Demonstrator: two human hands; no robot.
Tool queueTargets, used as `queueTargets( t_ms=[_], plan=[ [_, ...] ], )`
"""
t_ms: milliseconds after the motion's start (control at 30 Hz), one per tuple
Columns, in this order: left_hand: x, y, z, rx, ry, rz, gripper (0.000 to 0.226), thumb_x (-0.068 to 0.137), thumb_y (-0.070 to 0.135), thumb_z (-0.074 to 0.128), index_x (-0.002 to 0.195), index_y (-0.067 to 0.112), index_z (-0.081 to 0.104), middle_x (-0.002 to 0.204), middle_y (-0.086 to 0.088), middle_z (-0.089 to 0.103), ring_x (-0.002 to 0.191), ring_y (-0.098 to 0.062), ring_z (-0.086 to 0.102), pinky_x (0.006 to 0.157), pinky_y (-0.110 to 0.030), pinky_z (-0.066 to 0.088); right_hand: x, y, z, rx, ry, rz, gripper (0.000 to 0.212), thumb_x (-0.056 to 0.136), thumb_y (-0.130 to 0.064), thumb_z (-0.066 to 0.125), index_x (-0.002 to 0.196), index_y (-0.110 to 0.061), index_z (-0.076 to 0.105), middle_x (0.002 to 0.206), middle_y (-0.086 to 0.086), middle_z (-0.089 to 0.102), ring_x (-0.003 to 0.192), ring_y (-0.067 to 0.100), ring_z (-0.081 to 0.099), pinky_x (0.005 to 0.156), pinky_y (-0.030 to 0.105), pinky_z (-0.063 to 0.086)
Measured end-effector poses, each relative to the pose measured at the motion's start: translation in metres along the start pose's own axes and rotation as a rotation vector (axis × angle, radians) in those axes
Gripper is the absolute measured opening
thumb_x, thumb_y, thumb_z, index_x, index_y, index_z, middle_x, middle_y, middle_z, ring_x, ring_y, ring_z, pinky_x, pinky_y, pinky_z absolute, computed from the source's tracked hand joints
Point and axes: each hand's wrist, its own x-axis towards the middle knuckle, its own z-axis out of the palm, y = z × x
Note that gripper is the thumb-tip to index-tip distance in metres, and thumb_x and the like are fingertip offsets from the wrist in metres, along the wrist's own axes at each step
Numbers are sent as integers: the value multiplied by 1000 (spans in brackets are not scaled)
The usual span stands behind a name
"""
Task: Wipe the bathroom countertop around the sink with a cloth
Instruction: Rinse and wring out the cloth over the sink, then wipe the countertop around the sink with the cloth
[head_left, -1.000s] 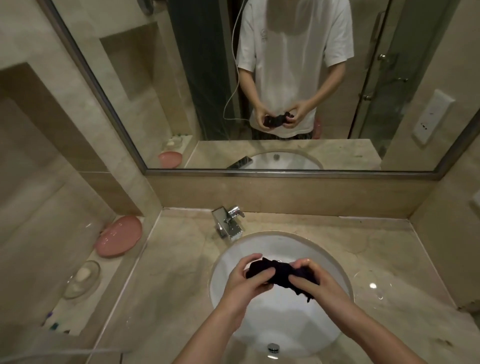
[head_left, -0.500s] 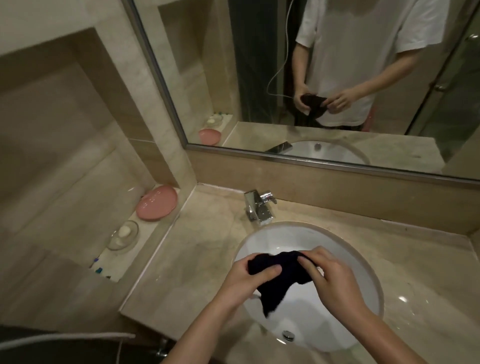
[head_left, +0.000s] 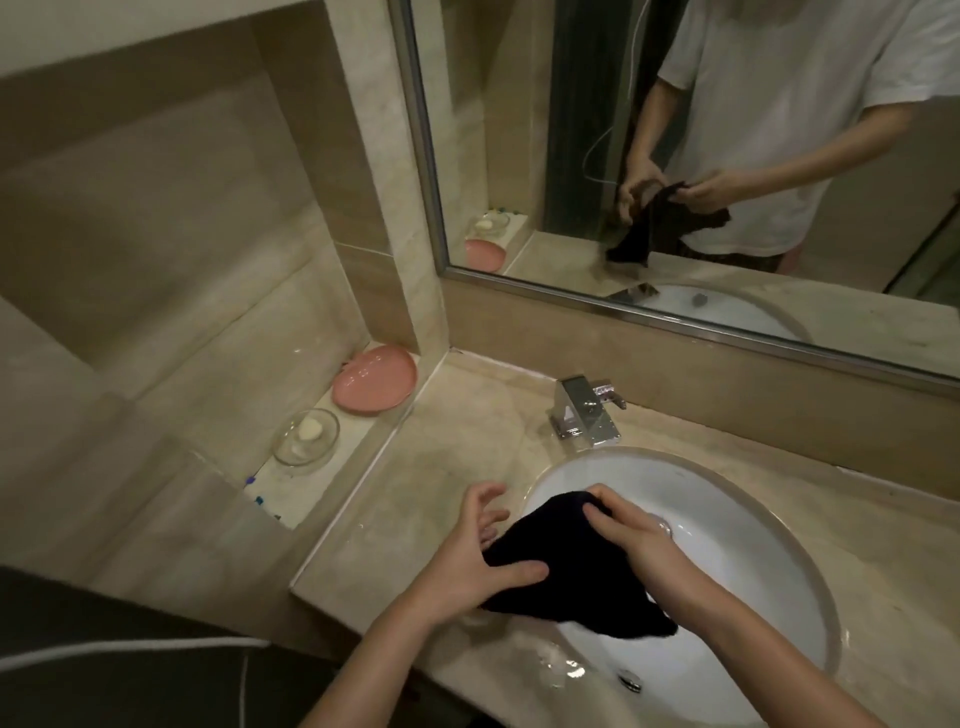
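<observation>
Over the left rim of the white sink I hold the dark cloth. My right hand pinches its upper corner with curled fingers. My left hand has the thumb pressed on the lower fold, and the other fingers are spread and free. I judge the cloth soft, light and limp, perhaps damp, so it will sag. I should bunch it in one palm before pressing it on the beige countertop near the chrome faucet.

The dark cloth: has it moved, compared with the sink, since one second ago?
Yes. The dark cloth has shifted toward the left rim of the sink and opened out, hanging lower over the basin.
</observation>
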Motion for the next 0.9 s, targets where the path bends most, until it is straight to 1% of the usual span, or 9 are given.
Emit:
queueTargets(
  t_ms=[33, 100, 267, 367, 467, 633, 767, 867, 900],
  plan=[
    [-1, 0, -3, 12, -37, 10, 98, 68, 50, 87, 146, 41, 28, 150, 30, 31, 137, 9, 36, 115, -19, 30, 4, -2, 7, -14, -52, 14, 22, 103, -23, 52, 98, -2, 56, 84, 5, 59, 80, 16, 57, 71, 26, 42],
    [-2, -1, -10, 46, -98, 46, 95, 76, 45, 84, 152, 43, 27, 152, 33, 33, 138, 14, 31, 114, -14, 26, 13, -3, 21, -44, -135, 34, 18, 103, -20, 52, 94, -5, 57, 82, 2, 59, 78, 15, 55, 69, 21, 42],
    [4, -16, -36, 46, -108, 51, 38, 76, 42, 83, 110, 28, 70, 113, 15, 67, 115, -2, 59, 109, -32, 41, 29, -21, 36, -146, -99, 16, 17, 102, -16, 53, 97, -4, 65, 88, 10, 66, 81, 18, 63, 74, 24, 48],
    [6, -28, -62, 58, -171, 25, 26, 78, 36, 83, 96, 23, 69, 102, 6, 70, 101, -9, 66, 97, -32, 51, 36, -28, 37, -304, -39, -26, 19, 103, -17, 52, 99, -8, 68, 93, 10, 71, 83, 17, 68, 74, 23, 51],
    [6, -36, -90, 86, -256, -41, 17, 84, 37, 79, 91, 25, 69, 87, 2, 70, 80, -12, 66, 79, -32, 51, 42, -23, 42, -496, -12, -6, 18, 104, -22, 51, 97, -22, 68, 90, -3, 71, 84, 10, 67, 74, 21, 51],
    [14, -29, -128, 156, -327, -122, 19, 90, 42, 72, 94, 23, 73, 96, -5, 74, 90, -23, 72, 80, -37, 57, 51, -2, 52, -432, -101, 234, 21, 105, -33, 46, 93, -27, 62, 81, -9, 65, 74, 5, 58, 68, 19, 44],
    [52, -31, -138, 239, -155, -90, 4, 89, 31, 74, 92, 31, 73, 89, 11, 72, 87, -9, 68, 75, -22, 50, 96, 12, 51, -357, -34, 282, 20, 104, -32, 50, 98, -20, 64, 89, 0, 69, 79, 6, 64, 71, 20, 48],
    [83, -64, -132, 501, 173, -1, 34, 92, 27, 67, 125, 32, 62, 121, 12, 61, 112, -7, 56, 99, -25, 44, 143, 45, 50, -334, 203, 185, 13, 100, -26, 57, 110, -20, 62, 107, -1, 67, 94, 16, 62, 74, 17, 47],
    [88, -80, -128, 551, 255, 4, 41, 93, 27, 64, 134, 31, 57, 130, 9, 55, 120, -11, 51, 105, -30, 42, 155, 62, 50, -432, 296, 151, 23, 99, -26, 59, 121, -19, 60, 119, 0, 64, 104, 19, 61, 81, 19, 46]
  ],
)
